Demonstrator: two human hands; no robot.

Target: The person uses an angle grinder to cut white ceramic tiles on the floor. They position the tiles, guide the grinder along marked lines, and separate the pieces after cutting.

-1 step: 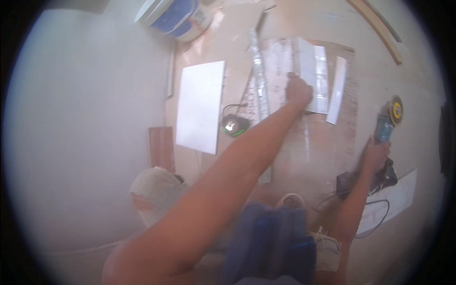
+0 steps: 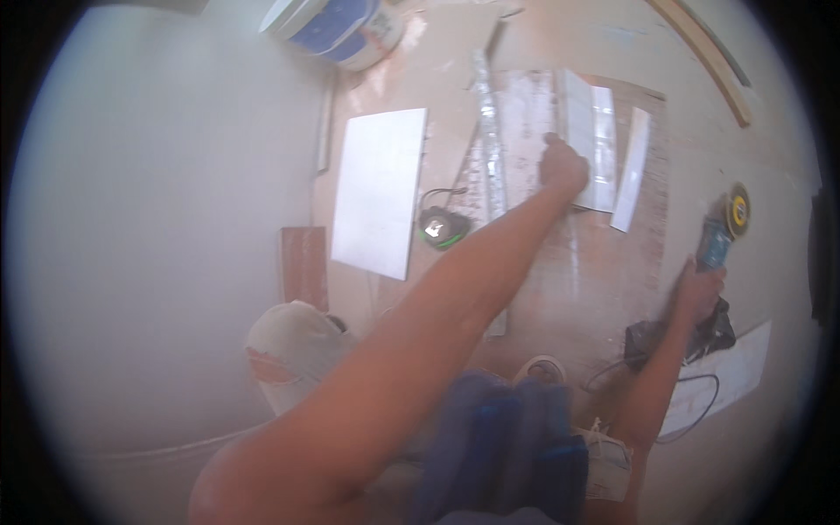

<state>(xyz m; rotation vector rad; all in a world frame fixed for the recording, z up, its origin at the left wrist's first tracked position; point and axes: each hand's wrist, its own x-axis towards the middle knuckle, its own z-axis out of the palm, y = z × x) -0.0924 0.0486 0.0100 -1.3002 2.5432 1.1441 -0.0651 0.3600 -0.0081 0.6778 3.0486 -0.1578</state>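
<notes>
Basically, the white panel [image 2: 578, 118] lies flat on the scuffed board [image 2: 604, 289], near its far edge, w/ the left hand [image 2: 564, 169] at its lower-left side. Fingers there are curled, but the hand's back hides the contact, so can't tell if they pinch it or just press; prob. steadying it. The angle grinder [image 2: 714, 245] is off to the R, past the board's edge. Right hand [image 2: 703, 289] has its fingers wrapped round the body, a firm hold by the look of it, w/ the yellow-centred disc [image 2: 739, 210] pointing away from the person, prob. so it stays clear of the other arm & legs. Can't tell if it's spinning.

Just R of the panel is a shiny white piece [image 2: 605, 149], then a narrow white strip [image 2: 631, 171], apart & slightly tilted. The board prob. serves as a base under them, sparing the floor.

L of the hand, a long metallic strip [image 2: 492, 140] runs lengthwise; then a round dark tool w/ green trim [image 2: 444, 229], maybe a tape measure, within easy reach, & a big white sheet [image 2: 379, 192]. Farther out: bucket [image 2: 337, 31] top L, wooden batten [image 2: 709, 61] top R, black bag [image 2: 643, 337] by the R forearm.
</notes>
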